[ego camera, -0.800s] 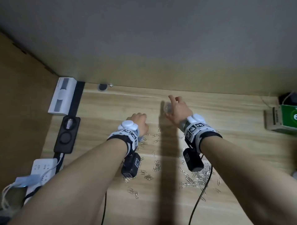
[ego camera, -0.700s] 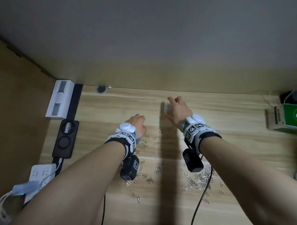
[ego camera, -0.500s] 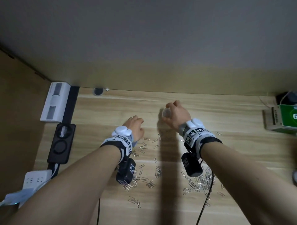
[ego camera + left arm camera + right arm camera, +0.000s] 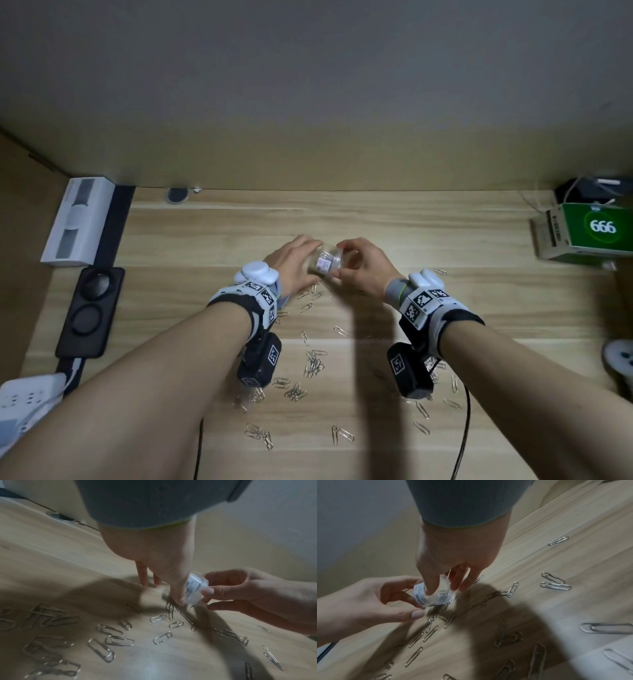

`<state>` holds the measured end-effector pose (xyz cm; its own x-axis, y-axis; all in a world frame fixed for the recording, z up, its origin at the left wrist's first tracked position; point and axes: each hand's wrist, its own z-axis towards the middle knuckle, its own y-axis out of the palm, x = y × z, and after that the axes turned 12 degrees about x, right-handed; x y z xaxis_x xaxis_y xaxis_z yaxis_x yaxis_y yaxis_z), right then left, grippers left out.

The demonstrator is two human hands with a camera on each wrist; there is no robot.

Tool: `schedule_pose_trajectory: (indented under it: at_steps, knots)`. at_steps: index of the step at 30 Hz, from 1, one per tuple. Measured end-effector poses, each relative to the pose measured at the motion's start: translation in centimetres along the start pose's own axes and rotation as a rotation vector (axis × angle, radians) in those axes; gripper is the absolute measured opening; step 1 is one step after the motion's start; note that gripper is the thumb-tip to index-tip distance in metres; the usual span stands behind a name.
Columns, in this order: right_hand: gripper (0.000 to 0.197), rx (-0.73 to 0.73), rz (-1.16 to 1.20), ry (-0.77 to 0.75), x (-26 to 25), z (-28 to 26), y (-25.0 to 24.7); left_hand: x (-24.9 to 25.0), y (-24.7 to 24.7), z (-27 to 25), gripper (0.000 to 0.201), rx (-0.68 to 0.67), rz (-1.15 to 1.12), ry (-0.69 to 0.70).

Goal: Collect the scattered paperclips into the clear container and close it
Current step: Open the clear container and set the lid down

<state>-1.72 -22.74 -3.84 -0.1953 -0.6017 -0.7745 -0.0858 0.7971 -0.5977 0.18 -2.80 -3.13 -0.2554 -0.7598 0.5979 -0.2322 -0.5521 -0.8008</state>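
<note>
Both hands are meeting over the far middle of the pale wooden desk (image 4: 445,308), where the small clear plastic container with a white barcode label (image 4: 324,263) is being held tipped on its side, just above the surface. The right hand (image 4: 363,269) is curling its thumb and fingertips around the lidded end on the right; the left hand (image 4: 294,263) is closing thumb and fingers around the labelled body on the left. Whether the cap is already turning I cannot tell.

The container is looking light, stiff and smooth-walled, so it is probably going to slip under a loose pinch; taking the body around its labelled band, where the paper gives some friction, seems the safer hold, with the other hand's fingertips around the cap rim.

The thin silver wire paperclips (image 4: 313,365) are lying scattered flat across the near half of the desk, some hooked into little clusters, a few directly under the container. They are likely springy, slick and hard to lift flat, so sliding or pinching them by a raised loop is looking best.
</note>
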Motion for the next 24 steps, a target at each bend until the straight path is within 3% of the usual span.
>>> schedule_pose_trajectory:
  at_steps: [3,6,15,21,24]
  knots:
    - [0.054,-0.008,-0.016,-0.039,0.5,0.1,-0.1,0.4,0.4,0.4,0.075,-0.002,0.106,0.058]
    - [0.058,-0.030,-0.044,-0.076,1.2,0.2,0.1,1.5,0.9,0.5,0.063,-0.020,0.142,0.099]
    - [0.057,-0.043,-0.036,-0.090,1.9,0.8,0.2,2.2,1.3,1.0,0.057,-0.006,0.074,-0.065]
    - [0.077,-0.073,0.107,-0.073,1.7,1.1,0.7,2.1,1.1,1.4,0.065,-0.016,0.062,-0.073]
    - [0.059,-0.062,0.149,-0.025,1.8,1.5,0.6,2.2,1.1,1.2,0.063,0.003,0.031,-0.087]
